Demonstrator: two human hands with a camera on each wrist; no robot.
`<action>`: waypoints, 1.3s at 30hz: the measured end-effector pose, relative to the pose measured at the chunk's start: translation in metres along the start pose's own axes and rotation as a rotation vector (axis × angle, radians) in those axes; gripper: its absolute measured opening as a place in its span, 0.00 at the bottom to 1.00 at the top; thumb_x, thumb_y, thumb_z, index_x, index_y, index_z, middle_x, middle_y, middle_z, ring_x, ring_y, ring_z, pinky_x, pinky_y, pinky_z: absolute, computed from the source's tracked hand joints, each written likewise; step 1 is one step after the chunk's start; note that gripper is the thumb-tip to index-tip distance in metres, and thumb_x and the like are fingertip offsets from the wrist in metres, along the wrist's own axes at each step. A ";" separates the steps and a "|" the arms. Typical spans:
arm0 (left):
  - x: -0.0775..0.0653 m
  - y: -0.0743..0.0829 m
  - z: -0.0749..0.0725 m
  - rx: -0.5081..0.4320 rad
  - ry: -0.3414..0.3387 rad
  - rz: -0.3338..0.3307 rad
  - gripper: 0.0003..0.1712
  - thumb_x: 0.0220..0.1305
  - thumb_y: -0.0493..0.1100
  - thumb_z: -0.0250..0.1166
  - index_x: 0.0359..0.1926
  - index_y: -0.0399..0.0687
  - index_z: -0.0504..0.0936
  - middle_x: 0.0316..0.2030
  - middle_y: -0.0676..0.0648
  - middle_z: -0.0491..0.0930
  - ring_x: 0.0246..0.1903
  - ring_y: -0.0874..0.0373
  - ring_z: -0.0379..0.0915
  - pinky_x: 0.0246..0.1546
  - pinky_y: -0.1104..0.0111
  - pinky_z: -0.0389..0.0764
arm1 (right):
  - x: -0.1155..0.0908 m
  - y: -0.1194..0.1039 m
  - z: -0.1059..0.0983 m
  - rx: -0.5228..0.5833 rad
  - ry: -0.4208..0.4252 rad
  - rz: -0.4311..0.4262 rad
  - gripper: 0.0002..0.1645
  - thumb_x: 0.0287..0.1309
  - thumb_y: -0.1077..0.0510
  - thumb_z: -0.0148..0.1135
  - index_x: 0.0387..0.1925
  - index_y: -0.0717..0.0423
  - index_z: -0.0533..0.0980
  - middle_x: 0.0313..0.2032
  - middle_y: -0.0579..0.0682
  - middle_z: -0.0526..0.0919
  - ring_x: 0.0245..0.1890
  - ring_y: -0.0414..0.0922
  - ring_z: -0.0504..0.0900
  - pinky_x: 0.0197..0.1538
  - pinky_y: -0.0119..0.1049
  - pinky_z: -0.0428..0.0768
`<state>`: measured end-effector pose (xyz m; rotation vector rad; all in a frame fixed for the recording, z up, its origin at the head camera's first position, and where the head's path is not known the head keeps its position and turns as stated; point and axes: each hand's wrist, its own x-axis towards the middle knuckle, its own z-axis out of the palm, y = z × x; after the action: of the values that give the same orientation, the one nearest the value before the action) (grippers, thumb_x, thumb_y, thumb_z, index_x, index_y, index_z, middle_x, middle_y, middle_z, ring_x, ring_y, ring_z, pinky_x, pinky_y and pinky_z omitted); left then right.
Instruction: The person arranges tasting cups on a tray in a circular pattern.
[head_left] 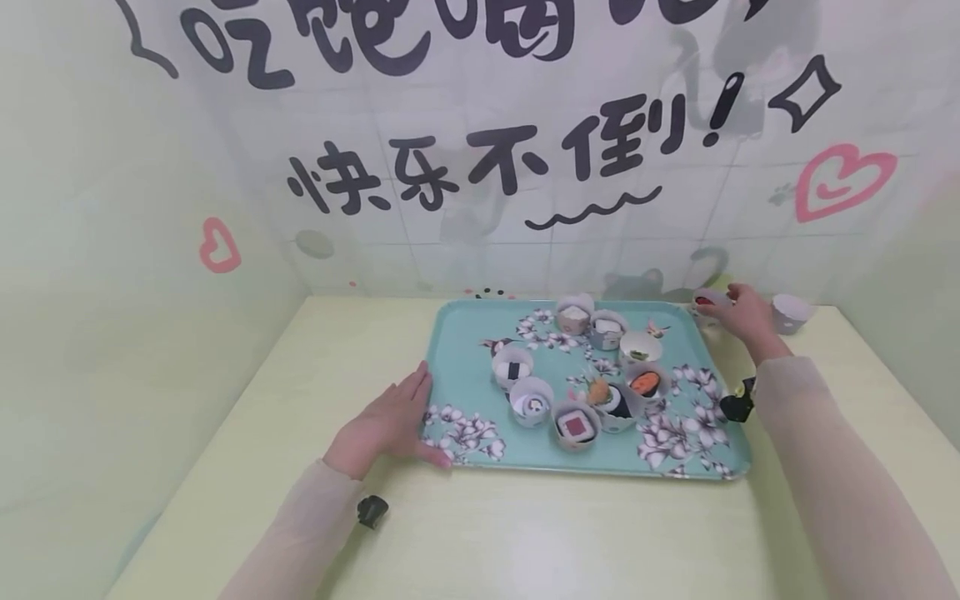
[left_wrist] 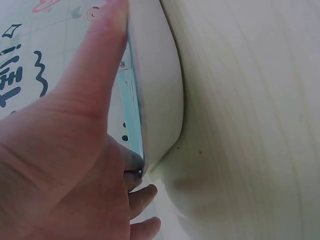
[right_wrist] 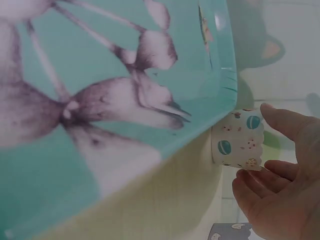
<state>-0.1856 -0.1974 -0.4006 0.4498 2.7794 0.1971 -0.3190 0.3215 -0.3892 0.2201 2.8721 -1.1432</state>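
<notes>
At the left front corner of a turquoise flowered tray [head_left: 468, 358] rests my left hand [head_left: 382, 425]. Its fingers stretch along the left side and its thumb lies at the front edge; the left wrist view shows the thumb along the rim [left_wrist: 132, 110]. Beyond the far right corner, my right hand [head_left: 750, 321] holds a paper cup [right_wrist: 237, 137] with blue and pink prints, thumb at one side of the scalloped rim, fingers at the other. Something red shows inside this cup in the head view. The cup stands close against the tray's outer edge.
Several paper cups with sushi pieces form a ring on the tray, among them one with orange topping [head_left: 647, 383] and one with a red square [head_left: 575, 427]. Another cup [head_left: 790, 312] stands right of my right hand. A printed wall [head_left: 480, 258] borders the table's back.
</notes>
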 end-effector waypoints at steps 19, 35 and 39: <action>0.001 0.005 -0.002 0.011 -0.016 -0.011 0.83 0.36 0.73 0.76 0.77 0.29 0.42 0.79 0.32 0.36 0.78 0.37 0.39 0.79 0.46 0.49 | 0.005 0.011 0.012 -0.008 0.071 0.032 0.41 0.68 0.49 0.56 0.68 0.77 0.57 0.63 0.78 0.65 0.59 0.69 0.68 0.60 0.62 0.76; 0.002 0.004 -0.005 0.038 -0.025 -0.025 0.83 0.37 0.74 0.75 0.77 0.29 0.41 0.79 0.32 0.35 0.79 0.36 0.35 0.79 0.46 0.47 | -0.003 -0.001 0.005 -0.031 0.118 -0.008 0.40 0.68 0.47 0.57 0.66 0.76 0.60 0.62 0.77 0.67 0.58 0.69 0.68 0.56 0.62 0.75; 0.001 0.004 -0.005 0.034 -0.025 -0.024 0.83 0.37 0.74 0.75 0.77 0.29 0.42 0.79 0.32 0.36 0.79 0.36 0.35 0.79 0.46 0.47 | -0.008 -0.005 0.004 -0.037 0.126 -0.027 0.40 0.68 0.47 0.57 0.65 0.76 0.61 0.61 0.77 0.68 0.57 0.69 0.69 0.54 0.62 0.75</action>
<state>-0.1874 -0.1937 -0.3954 0.4235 2.7655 0.1377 -0.3119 0.3148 -0.3879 0.2621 3.0113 -1.1190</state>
